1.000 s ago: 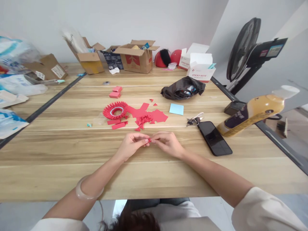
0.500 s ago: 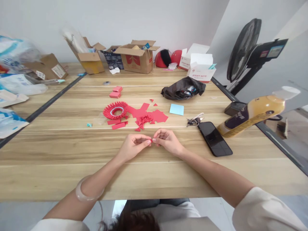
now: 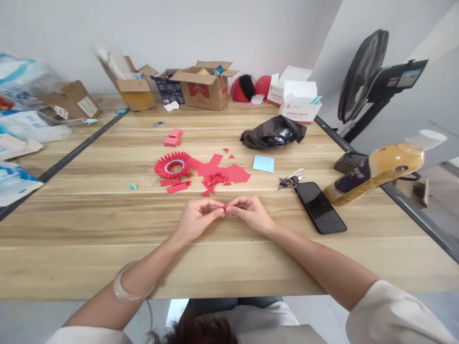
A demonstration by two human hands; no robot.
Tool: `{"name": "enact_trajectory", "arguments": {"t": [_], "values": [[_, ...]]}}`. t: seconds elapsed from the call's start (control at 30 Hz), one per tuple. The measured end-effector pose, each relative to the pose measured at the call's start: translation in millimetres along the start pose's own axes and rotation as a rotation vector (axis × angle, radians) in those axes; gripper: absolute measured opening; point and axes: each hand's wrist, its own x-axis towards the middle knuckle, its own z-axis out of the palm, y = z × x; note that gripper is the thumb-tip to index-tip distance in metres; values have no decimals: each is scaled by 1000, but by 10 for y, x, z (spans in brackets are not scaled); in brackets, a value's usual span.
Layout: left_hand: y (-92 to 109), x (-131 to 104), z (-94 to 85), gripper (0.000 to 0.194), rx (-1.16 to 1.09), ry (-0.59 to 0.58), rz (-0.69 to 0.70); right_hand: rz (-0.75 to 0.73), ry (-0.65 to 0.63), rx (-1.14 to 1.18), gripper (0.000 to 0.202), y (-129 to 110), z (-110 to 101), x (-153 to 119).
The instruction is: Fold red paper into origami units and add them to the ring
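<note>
Between my fingertips is a small piece of red paper (image 3: 224, 208), mostly covered by the thumbs. My left hand (image 3: 199, 217) pinches it from the left, and my right hand (image 3: 250, 213) pinches it from the right. Just beyond the hands lie flat red paper sheets (image 3: 236, 173) with a heap of small folded red paper pieces (image 3: 215, 180) on them. Left of these sits a spiky ring of folded red paper (image 3: 172, 165) with a light blue inner edge. Red paper strips (image 3: 178, 187) lie in front of the ring.
A blue sticky-note pad (image 3: 263, 163), keys (image 3: 289, 181), a black phone (image 3: 320, 208) and a large yellow bottle (image 3: 376, 167) are on the right. Behind are a black plastic bag (image 3: 272, 132), red paper blocks (image 3: 172, 141) and cardboard boxes (image 3: 204, 91). A fan (image 3: 364, 76) stands at the right.
The fingers of my right hand have curled in and come slightly lower around the red paper piece. My left hand has barely moved, and the things on the table stay put.
</note>
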Motion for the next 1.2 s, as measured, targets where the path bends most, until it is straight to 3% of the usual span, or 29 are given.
{"name": "enact_trajectory", "arguments": {"t": [0.3, 0.4, 0.53, 0.7, 0.83, 0.97, 1.1, 1.2], "values": [[-22, 0, 65, 21, -92, 6, -48, -84, 95, -64, 16, -18, 104, -42], [-29, 10, 69, 20, -127, 47, -87, -257, 165, -347, 11, 27, 126, -73], [-47, 29, 57, 17, -206, 71, -141, -529, 90, -621, 13, 75, 88, -85], [-62, 45, 53, 23, -383, 65, -194, -650, 50, -870, 19, 61, 36, -70], [-36, 43, 61, 24, -496, 62, -217, -651, 46, -921, 20, 40, 54, -73], [-40, 45, 54, 23, -482, 75, -200, -597, 69, -749, 19, 10, 80, -75], [-58, 46, 51, 20, -391, 90, -122, -338, 216, -524, 22, -23, 109, -60], [-52, 37, 67, 17, -320, 64, -77, -191, 206, -416, 26, -2, 131, -47]]}}
